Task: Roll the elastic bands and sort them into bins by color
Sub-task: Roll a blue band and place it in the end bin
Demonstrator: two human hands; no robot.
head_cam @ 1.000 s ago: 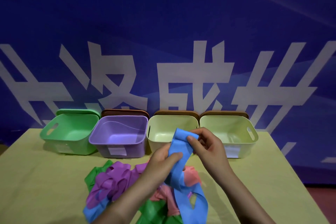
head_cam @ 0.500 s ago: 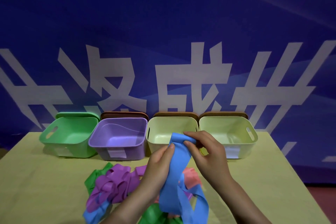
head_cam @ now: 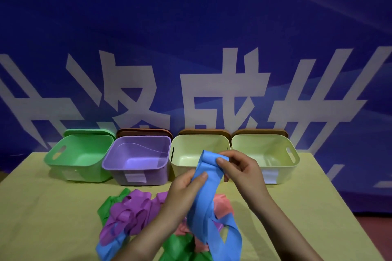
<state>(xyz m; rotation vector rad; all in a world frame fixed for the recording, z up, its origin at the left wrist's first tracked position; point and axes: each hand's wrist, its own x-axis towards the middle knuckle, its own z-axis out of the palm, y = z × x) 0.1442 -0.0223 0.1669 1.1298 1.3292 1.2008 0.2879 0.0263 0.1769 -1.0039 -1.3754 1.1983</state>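
Observation:
A blue elastic band [head_cam: 209, 193] is held up above the pile, its top end folded over. My right hand [head_cam: 241, 170] pinches that folded top. Lower down, my left hand [head_cam: 184, 188] grips the band with the thumb on its front. The rest of the band hangs down to the table in loops. Beneath lies a pile of bands: purple [head_cam: 135, 212], green [head_cam: 110, 203], pink [head_cam: 222, 205] and another blue one [head_cam: 110, 246]. Four bins stand in a row behind: green [head_cam: 78, 157], purple [head_cam: 135, 160] and two cream ones [head_cam: 191, 152] [head_cam: 267, 152].
The bins sit at the far edge of a yellow-green table [head_cam: 42, 218], with their lids propped behind them against a blue banner [head_cam: 191, 48]. White labels are stuck on the bin fronts. The table's right edge runs diagonally at the right [head_cam: 347, 207].
My right hand has turned the folded top of the blue band further over. My left hand has slid slightly along the band. The bins and the pile lie as before.

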